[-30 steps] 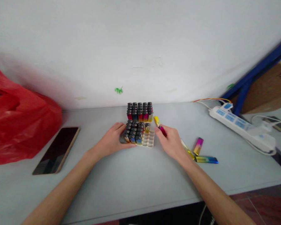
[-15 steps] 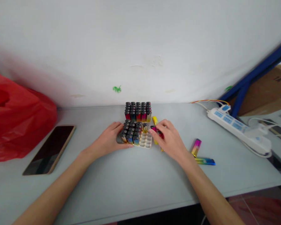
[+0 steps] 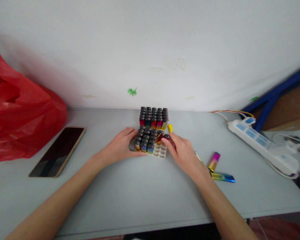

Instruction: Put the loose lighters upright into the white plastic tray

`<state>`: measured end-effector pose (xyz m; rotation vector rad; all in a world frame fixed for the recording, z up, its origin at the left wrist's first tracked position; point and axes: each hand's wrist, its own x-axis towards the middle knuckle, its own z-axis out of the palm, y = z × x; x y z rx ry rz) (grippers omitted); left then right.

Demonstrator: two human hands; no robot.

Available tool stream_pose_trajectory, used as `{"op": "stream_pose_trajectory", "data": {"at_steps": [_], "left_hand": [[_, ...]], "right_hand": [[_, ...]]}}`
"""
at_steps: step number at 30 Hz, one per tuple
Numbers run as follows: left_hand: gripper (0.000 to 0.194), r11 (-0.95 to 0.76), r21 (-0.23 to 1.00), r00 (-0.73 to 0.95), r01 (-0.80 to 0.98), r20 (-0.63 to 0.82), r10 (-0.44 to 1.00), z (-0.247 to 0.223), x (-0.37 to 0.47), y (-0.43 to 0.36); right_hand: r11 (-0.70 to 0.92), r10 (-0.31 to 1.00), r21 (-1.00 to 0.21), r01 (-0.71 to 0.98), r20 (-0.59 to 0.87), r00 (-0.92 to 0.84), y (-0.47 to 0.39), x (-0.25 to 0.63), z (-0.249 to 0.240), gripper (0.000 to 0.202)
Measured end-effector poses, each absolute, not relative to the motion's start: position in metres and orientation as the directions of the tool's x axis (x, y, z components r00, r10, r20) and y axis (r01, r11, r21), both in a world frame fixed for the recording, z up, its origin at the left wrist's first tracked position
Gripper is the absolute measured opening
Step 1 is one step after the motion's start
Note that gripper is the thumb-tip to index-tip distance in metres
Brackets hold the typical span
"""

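A pale tray (image 3: 160, 152) with round cells stands on the table, its left part filled with upright lighters (image 3: 146, 137) with black tops and shiny coloured bodies. My left hand (image 3: 121, 144) is closed around the left side of this tray, thumb along the near edge and fingers behind. Between thumb and fingers, my right hand (image 3: 183, 150) grips a dark-topped lighter (image 3: 166, 136) at the tray's right side, beside a lighter standing in the fourth column. Its lower end is hard to make out. Vacant cells show in the near right part of the tray.
Behind the tray stands a full block of lighters (image 3: 153, 119). A yellow lighter (image 3: 170, 128), a pink-and-yellow one (image 3: 214, 161) and a blue-and-yellow one (image 3: 223, 177) lie at right. A phone (image 3: 57, 151), red bag (image 3: 27, 113) and power strip (image 3: 262, 145) sit farther out.
The camera view has turned slightly left, so things sit farther right. My right hand has brought its lighter a little left, closer to the tray's cells. My left hand keeps its hold.
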<state>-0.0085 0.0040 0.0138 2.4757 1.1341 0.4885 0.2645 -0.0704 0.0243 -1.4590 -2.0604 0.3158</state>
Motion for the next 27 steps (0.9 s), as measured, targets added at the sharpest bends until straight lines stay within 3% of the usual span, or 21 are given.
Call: {"op": "stream_pose_trajectory", "data": {"at_steps": [7,14,21,24,27], "left_hand": [[0.06,-0.605,0.465,0.617,0.647,0.146,0.773,0.015,-0.008,0.004],[0.059,-0.591,0.483,0.606,0.646,0.146,0.782,0.015,-0.009,0.004],[0.061,-0.599,0.485,0.611,0.637,0.156,0.776,0.014,-0.01,0.005],[0.06,-0.592,0.495,0.615,0.635,0.14,0.776,0.014,-0.01,0.006],[0.061,-0.592,0.485,0.611,0.644,0.14,0.78,0.013,-0.01,0.007]], "right_hand": [[0.307,0.934,-0.251,0.918,0.263,-0.24,-0.068,0.257,0.033,0.033],[0.307,0.95,-0.241,0.921,0.135,-0.281,-0.061,0.263,0.044,0.028],[0.336,0.938,-0.182,0.924,0.149,-0.312,-0.058,0.26,0.044,0.031],[0.346,0.933,-0.247,0.905,0.189,-0.306,-0.059,0.259,0.046,0.034],[0.336,0.938,-0.426,0.84,0.234,-0.256,-0.064,0.278,0.055,0.039]]}}
